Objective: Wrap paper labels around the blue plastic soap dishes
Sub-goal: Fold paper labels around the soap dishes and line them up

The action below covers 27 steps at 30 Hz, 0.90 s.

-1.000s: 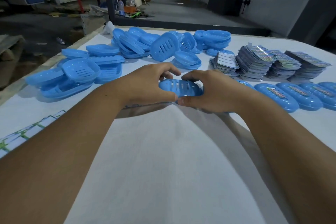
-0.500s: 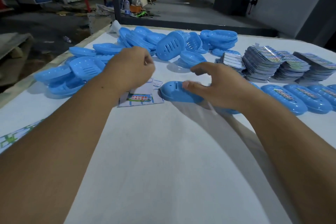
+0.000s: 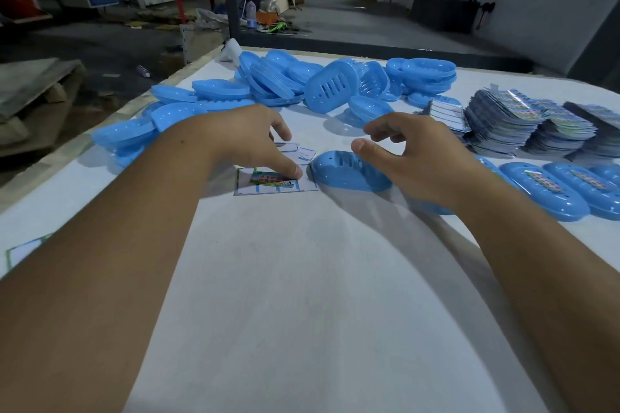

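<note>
Forearms reach over the white table [image 3: 302, 295]. The left hand [image 3: 248, 141] presses its thumb on a flat paper label [image 3: 275, 181], fingers loosely spread. The right hand [image 3: 416, 161] hovers over an upturned blue soap dish [image 3: 345, 171] just beside the label, fingers apart, holding nothing. Labelled dishes [image 3: 543, 191] lie rightward; label stacks [image 3: 503, 121] and loose dishes [image 3: 335, 87] lie beyond.

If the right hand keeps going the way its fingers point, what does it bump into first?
The right hand points left, hovering over the upside-down blue soap dish. Going straight on, it would probably meet the left hand, whose thumb touches the paper label. Height is hard to judge.
</note>
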Tool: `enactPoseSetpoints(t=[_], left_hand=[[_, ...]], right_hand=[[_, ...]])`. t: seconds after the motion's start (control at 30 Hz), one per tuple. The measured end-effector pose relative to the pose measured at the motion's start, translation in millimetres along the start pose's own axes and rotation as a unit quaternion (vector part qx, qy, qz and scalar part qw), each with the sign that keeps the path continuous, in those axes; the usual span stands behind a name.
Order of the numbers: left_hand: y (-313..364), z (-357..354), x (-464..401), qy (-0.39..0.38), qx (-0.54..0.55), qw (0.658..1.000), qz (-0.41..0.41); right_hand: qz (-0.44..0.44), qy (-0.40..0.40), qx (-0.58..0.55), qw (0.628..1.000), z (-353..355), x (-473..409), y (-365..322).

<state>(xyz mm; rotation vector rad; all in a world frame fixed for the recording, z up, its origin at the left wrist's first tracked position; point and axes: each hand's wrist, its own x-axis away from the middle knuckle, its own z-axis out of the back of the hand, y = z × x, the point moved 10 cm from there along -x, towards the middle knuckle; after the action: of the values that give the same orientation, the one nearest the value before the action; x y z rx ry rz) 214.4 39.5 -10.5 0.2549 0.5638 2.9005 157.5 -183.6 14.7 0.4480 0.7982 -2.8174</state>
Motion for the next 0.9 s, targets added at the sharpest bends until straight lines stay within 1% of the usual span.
enactPoseSetpoints(t=[0.1, 0.27, 0.47, 0.6, 0.67, 0.73, 0.83, 0.9], left_hand=[[-4, -1, 0, 0.004, 0.016, 1.000, 0.017], [-1, 0, 0, 0.013, 0.028, 0.999, 0.013], [-3, 0, -1, 0.015, 0.026, 0.999, 0.020], [0, -3, 0, 0.002, 0.054, 0.998, 0.013], [3, -1, 2, 0.010, 0.064, 0.998, 0.005], [6, 3, 3, 0.031, 0.049, 0.998, -0.001], [9, 9, 4, 0.056, 0.024, 0.998, -0.009], [10, 11, 3, 0.060, 0.037, 0.997, -0.012]], right_hand=[[0.001, -0.005, 0.001, 1.000, -1, 0, -1], [0.003, -0.003, 0.000, 1.000, -1, -1, -1], [-0.004, 0.022, -0.008, 1.000, 3, -2, 1], [-0.008, 0.033, -0.024, 0.999, 6, -2, 1], [-0.005, 0.032, -0.031, 0.999, 6, -2, 0], [-0.003, 0.034, -0.034, 0.999, 6, -2, -2], [-0.006, 0.064, -0.038, 0.997, 13, -3, -2], [-0.007, 0.093, -0.047, 0.995, 22, -3, 1]])
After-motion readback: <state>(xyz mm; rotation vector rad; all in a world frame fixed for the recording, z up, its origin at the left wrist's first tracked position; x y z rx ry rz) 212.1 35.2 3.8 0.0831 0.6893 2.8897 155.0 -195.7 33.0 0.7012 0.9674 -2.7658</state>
